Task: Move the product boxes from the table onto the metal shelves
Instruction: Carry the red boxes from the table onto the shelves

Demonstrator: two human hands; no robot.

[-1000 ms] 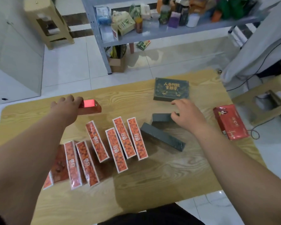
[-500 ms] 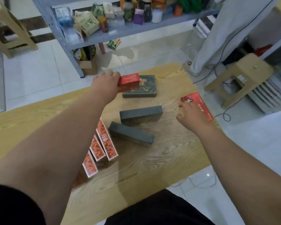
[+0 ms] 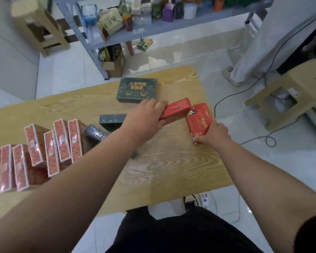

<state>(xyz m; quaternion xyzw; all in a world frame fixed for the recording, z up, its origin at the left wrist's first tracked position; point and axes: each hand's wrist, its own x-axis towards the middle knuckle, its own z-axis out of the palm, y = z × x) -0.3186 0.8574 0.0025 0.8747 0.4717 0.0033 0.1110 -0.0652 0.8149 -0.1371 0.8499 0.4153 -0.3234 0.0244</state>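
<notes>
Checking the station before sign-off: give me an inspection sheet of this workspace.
Surface: wooden table, wood-grain top.
Job's things: small red box, flat red box, dark green box, two dark slim boxes, orange boxes standing at left.
Clutter: nothing seen.
Hands: left hand holds the small red box; right hand grips the flat red box.
Cables: black cable on the floor, right of the table.
Surroundings: stocked metal shelf, two stools.

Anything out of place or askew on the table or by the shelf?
The orange-patterned boxes at the left of the table lean on one another like half-fallen dominoes, not upright. A green packet lies on the floor under the metal shelf. Nothing looks spilled or crushed.
</notes>
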